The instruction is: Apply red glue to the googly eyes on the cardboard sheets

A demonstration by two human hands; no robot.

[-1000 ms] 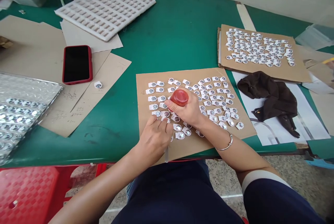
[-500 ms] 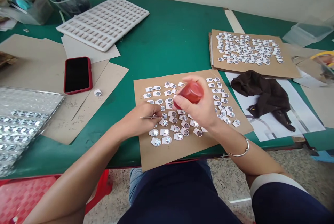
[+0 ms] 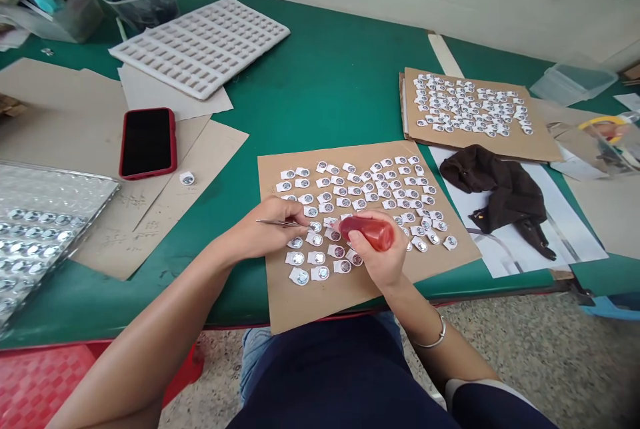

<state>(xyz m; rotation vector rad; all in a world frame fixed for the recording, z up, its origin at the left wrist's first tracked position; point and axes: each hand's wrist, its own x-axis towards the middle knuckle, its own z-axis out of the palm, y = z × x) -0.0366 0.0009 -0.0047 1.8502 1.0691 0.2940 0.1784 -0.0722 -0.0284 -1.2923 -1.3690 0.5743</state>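
Bottle [image 3: 373, 233], red and translucent, is held over the near half of a cardboard sheet [image 3: 345, 304] on the green tabletop [image 3: 335, 99]. Right hand [image 3: 383, 259]: fingers wrapped around the bottle, thumb along its near side; bottle tilted, narrow end toward the left hand [image 3: 267, 226]. Left hand: fingers pinching a thin metal tool [image 3: 275, 222], its shaft projecting back past the knuckles. Working end of the tool is small and partly covered by the fingers; it appears to lie close to a tag, but contact cannot be confirmed. The same applies to the bottle's tip.

Tags [image 3: 300, 276]: white, each with a round silver disc, set in uneven rows across the sheet. Several lie under or just beside both hands.

Right of the sheet: dark cloth [image 3: 500, 192] crumpled on white paper [image 3: 575, 239]. Behind the cloth, a second board [image 3: 543, 144] carries more tags, closely spaced.

Left side: phone [image 3: 146, 142] in a red case, screen dark, lying on brown card [image 3: 163, 212]; one lone tag just beside it. Nearer the edge, a clear pack [image 3: 85, 192] with rows of silver discs. Farther back, a white tray [image 3: 200, 49] with many slots, resting partly on paper.
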